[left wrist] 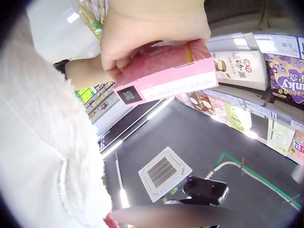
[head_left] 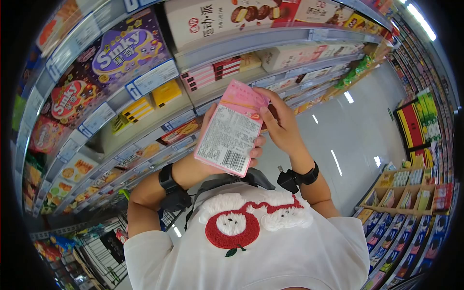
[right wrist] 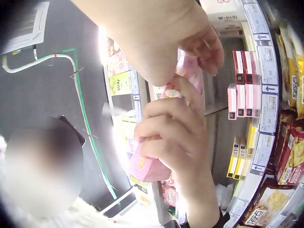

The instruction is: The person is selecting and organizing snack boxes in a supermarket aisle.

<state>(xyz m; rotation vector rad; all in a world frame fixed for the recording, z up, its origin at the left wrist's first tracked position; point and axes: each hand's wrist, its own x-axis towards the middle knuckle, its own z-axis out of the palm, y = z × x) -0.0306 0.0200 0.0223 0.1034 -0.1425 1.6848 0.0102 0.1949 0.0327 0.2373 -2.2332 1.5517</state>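
Note:
A pink snack box [head_left: 231, 128] is held at chest height, its white label of small print and barcode facing up. My left hand [head_left: 207, 162] grips it from beneath, fingertips curled over its right edge. In the right wrist view those left-hand fingers [right wrist: 166, 126] wrap round the box [right wrist: 147, 164]. With thumb and forefinger, my right hand [head_left: 280, 121] pinches the upper right corner. The left wrist view shows the end of the box [left wrist: 166, 85], with a dark square code and a printed strip.
Store shelves to the left and ahead carry purple Sinky boxes [head_left: 126, 48], pink boxes [head_left: 199, 78], yellow boxes [head_left: 166, 93] and a large white carton [head_left: 203, 21]. A grey aisle floor [head_left: 333, 125] runs on the right, beside a cardboard display [head_left: 408, 191]. A wire cart [head_left: 104, 246] stands lower left.

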